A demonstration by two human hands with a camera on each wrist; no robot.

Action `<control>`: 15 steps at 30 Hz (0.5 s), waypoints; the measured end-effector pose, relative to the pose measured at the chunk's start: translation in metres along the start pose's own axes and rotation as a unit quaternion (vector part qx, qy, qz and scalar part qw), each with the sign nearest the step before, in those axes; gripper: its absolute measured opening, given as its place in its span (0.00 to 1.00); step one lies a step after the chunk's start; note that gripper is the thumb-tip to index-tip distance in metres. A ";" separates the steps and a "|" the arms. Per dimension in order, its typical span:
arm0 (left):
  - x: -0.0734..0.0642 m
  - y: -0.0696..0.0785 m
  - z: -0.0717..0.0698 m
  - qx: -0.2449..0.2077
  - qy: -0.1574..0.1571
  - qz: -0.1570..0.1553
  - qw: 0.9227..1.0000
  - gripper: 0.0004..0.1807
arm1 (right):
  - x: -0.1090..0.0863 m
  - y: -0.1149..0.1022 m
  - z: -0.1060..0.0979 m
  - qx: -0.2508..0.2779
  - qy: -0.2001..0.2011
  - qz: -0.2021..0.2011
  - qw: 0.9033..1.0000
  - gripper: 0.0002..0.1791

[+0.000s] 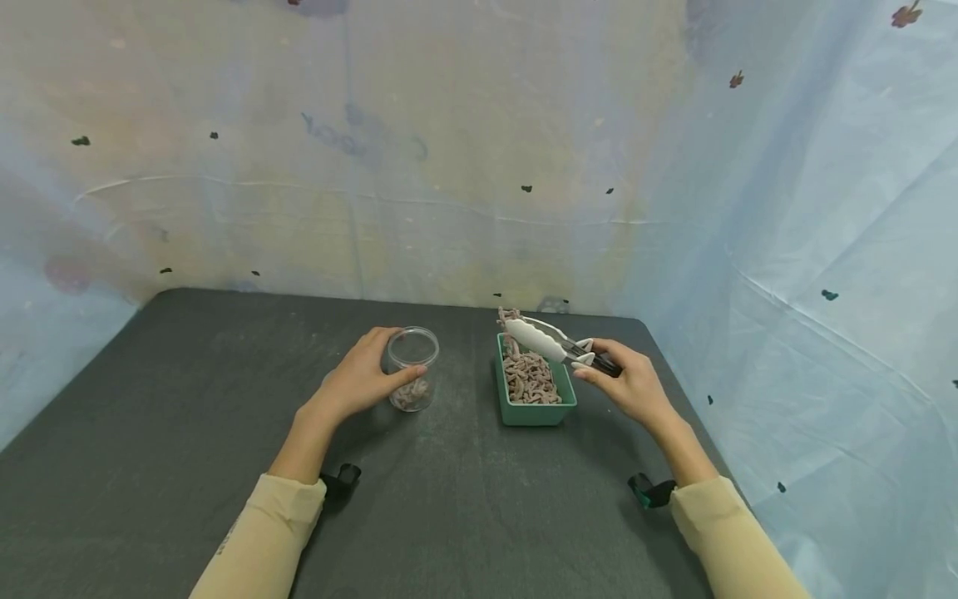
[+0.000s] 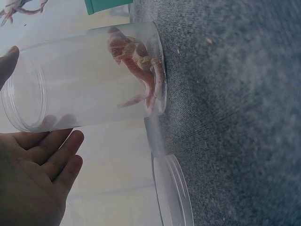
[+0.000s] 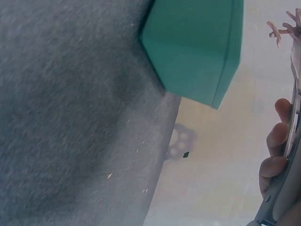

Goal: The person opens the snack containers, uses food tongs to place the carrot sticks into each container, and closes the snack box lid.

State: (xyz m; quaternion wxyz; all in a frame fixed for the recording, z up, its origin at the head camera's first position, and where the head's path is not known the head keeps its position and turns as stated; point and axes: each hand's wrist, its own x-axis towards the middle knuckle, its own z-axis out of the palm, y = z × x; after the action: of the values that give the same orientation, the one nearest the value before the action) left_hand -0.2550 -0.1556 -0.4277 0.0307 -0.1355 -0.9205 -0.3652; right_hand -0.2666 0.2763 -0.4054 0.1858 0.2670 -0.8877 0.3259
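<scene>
My left hand (image 1: 365, 374) holds a clear plastic jar (image 2: 80, 80) near its rim, thumb on one side and fingers on the other. The jar stands upright and open on the dark table, with a few pinkish-brown strips (image 2: 141, 63) at its bottom. My right hand (image 1: 630, 381) grips the handles of white-tipped tongs (image 1: 535, 339). Between the tongs' tips is a small clump of similar strips (image 1: 509, 315), above the far end of a green rectangular tub (image 1: 535, 416). Many more strips (image 1: 530, 378) lie in the tub.
A clear round lid (image 2: 175, 193) lies on the table beside the jar in the left wrist view; the head view does not show it. The dark tabletop (image 1: 464, 516) ends at pale plastic sheeting (image 1: 449, 249) behind and at the right. Small crumbs (image 3: 109, 175) dot the surface.
</scene>
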 end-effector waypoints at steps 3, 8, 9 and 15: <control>0.000 0.000 0.000 -0.002 -0.001 -0.001 1.000 0.50 | 0.004 -0.005 0.003 0.010 -0.002 0.000 1.000 0.26; 0.000 0.000 0.000 -0.001 -0.004 -0.003 1.000 0.51 | 0.009 -0.013 0.008 0.023 -0.009 0.001 1.000 0.26; 0.000 0.000 0.000 0.000 -0.004 -0.004 1.000 0.51 | 0.010 -0.014 0.009 0.022 -0.011 -0.001 1.000 0.26; 0.000 0.000 0.000 0.006 0.000 -0.003 1.000 0.51 | 0.018 -0.022 0.014 0.024 -0.021 -0.001 0.999 0.26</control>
State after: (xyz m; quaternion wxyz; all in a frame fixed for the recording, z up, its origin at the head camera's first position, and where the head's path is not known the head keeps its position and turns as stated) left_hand -0.2550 -0.1549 -0.4277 0.0302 -0.1327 -0.9232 -0.3595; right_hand -0.2694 0.2463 -0.3959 0.1611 0.2790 -0.8829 0.3416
